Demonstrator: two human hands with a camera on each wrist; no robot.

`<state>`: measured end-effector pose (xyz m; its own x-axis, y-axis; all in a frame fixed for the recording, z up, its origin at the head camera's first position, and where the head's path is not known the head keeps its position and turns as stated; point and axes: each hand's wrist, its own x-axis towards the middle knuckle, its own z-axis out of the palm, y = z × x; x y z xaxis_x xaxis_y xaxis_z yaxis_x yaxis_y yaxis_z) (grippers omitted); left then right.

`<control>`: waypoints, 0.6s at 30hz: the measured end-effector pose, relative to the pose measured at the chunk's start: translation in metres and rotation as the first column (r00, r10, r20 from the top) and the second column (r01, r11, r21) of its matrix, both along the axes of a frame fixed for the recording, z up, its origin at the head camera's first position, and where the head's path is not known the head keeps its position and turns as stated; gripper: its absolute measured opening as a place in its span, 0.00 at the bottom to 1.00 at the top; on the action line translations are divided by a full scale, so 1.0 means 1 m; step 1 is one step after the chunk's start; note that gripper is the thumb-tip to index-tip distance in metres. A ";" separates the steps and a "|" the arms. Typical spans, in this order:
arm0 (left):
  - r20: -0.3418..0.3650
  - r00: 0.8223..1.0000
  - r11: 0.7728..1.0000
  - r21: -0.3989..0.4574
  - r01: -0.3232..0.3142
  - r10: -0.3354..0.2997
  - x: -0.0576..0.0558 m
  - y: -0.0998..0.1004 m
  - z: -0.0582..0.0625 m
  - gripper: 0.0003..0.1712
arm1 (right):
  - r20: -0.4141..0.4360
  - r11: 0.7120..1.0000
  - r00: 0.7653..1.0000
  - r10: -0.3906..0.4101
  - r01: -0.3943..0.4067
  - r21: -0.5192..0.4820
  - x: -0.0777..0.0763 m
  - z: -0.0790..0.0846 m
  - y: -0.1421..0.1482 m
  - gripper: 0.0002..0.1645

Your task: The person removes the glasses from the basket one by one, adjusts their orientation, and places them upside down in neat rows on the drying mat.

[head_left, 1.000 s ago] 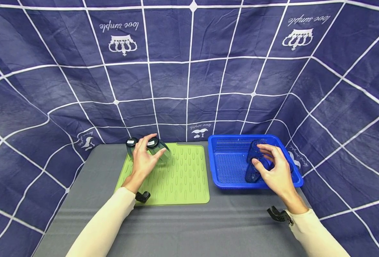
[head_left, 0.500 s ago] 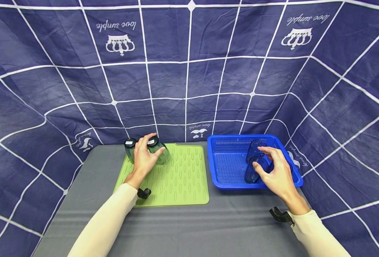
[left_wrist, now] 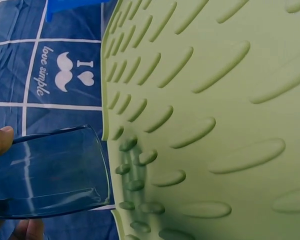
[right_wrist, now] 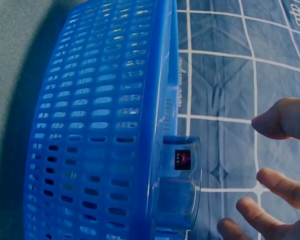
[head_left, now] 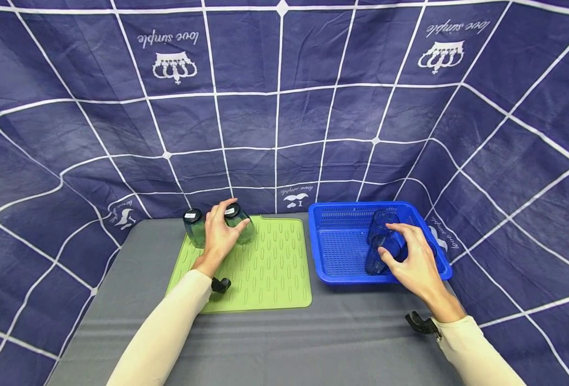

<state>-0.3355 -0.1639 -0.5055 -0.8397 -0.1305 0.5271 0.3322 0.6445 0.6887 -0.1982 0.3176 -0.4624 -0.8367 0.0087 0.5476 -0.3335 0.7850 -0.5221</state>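
Note:
In the head view, my left hand holds an upside-down, tinted clear drinking glass by its base end over the green mat. The left wrist view shows thumb and fingertips around that glass, its rim close to the mat; I cannot tell whether they touch. Left of this hand a second upside-down glass stands on the mat. My right hand hovers over the blue basket, thumb and fingers spread apart, beside an upright glass; another glass stands behind it.
A grey-covered table lies under mat and basket. Dark blue cloth with white lines hangs close behind and on both sides. The perforated basket wall rises around the glasses.
My left hand has moved slightly right with its glass, widening the gap to the other glass on the mat. The right hand has stayed nearly still over the basket. The head view shifts a little.

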 end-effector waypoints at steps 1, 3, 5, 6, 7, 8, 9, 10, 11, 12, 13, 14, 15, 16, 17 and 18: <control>0.001 1.000 1.000 0.001 0.002 -0.002 0.000 0.001 0.000 0.43 | 0.003 1.000 1.000 0.001 -0.001 0.002 0.000 -0.001 0.000 0.37; 0.001 1.000 1.000 0.002 0.005 -0.005 -0.001 0.004 -0.001 0.43 | 0.012 1.000 1.000 0.005 -0.005 0.006 0.000 -0.002 0.001 0.37; 0.017 1.000 1.000 0.003 0.009 -0.009 -0.002 0.005 -0.001 0.43 | 0.023 1.000 1.000 0.007 -0.007 0.012 -0.001 -0.003 0.001 0.38; 0.024 1.000 1.000 0.002 0.007 -0.007 -0.002 0.006 -0.002 0.43 | 0.029 1.000 1.000 0.007 -0.008 0.014 -0.001 -0.003 0.001 0.38; 0.034 0.999 1.000 0.002 0.006 -0.006 -0.002 0.007 -0.003 0.43 | 0.036 1.000 0.999 0.009 -0.009 0.014 -0.001 -0.004 0.001 0.39; 0.043 0.999 1.000 0.004 0.006 -0.006 -0.003 0.007 -0.003 0.43 | 0.042 1.000 0.999 0.008 -0.008 0.017 -0.001 -0.004 0.001 0.39; 0.051 0.999 1.000 0.004 0.005 -0.005 -0.003 0.008 -0.004 0.43 | 0.047 1.000 0.999 0.006 -0.007 0.020 -0.001 -0.005 0.002 0.39; 0.061 0.998 1.000 0.005 0.004 -0.005 -0.003 0.008 -0.004 0.42 | 0.051 1.000 0.999 0.006 -0.007 0.021 -0.001 -0.006 0.002 0.39; 0.067 0.998 1.000 0.006 0.005 -0.005 -0.004 0.009 -0.004 0.42 | 0.054 1.000 0.999 0.005 -0.007 0.023 -0.001 -0.006 0.002 0.40; 0.071 0.997 1.000 0.010 0.006 -0.006 -0.004 0.010 -0.005 0.42 | 0.057 1.000 0.998 0.006 -0.007 0.024 -0.001 -0.006 0.002 0.40; 0.074 0.997 1.000 0.012 0.007 -0.007 -0.004 0.010 -0.005 0.42 | 0.059 1.000 0.998 0.005 -0.007 0.026 0.000 -0.006 0.002 0.40; 0.074 0.997 1.000 0.012 0.008 -0.009 -0.004 0.011 -0.006 0.42 | 0.061 1.000 0.998 0.004 -0.006 0.028 0.000 -0.007 0.002 0.40; 0.073 0.997 1.000 0.010 0.008 -0.009 -0.005 0.012 -0.006 0.42 | 0.061 1.000 0.998 0.005 -0.007 0.028 0.000 -0.007 0.002 0.40; 0.068 0.998 1.000 0.010 0.009 -0.009 -0.005 0.012 -0.007 0.42 | 0.062 1.000 0.998 0.006 -0.007 0.027 0.000 -0.007 0.002 0.40; 0.067 0.998 1.000 0.010 0.011 -0.011 -0.005 0.013 -0.007 0.42 | 0.063 1.000 0.998 0.006 -0.008 0.028 0.000 -0.008 0.002 0.40; 0.063 0.998 1.000 0.008 0.011 -0.012 -0.005 0.014 -0.008 0.42 | 0.063 1.000 0.998 0.006 -0.008 0.028 0.000 -0.008 0.003 0.40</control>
